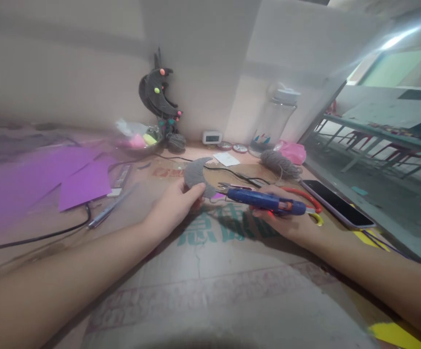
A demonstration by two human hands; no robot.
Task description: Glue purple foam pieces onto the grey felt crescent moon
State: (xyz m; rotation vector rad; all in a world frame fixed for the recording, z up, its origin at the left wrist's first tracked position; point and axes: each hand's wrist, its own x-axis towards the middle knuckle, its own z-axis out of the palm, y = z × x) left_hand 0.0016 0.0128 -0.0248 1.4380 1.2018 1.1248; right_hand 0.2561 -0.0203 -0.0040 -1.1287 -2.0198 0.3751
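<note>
Green Chinese characters show beneath the blue glue gun.

What looks like a craft workshop: gray yarn, purple sheets and a dark crescent ornament surround a cardboard-covered counter, with a blue glue gun held above. To the right, a long table and stools stand on gray floor.

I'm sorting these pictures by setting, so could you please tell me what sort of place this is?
Probably a craft workspace: the right hand holds what looks like a glue gun, with yarn and purple sheets nearby.
</note>
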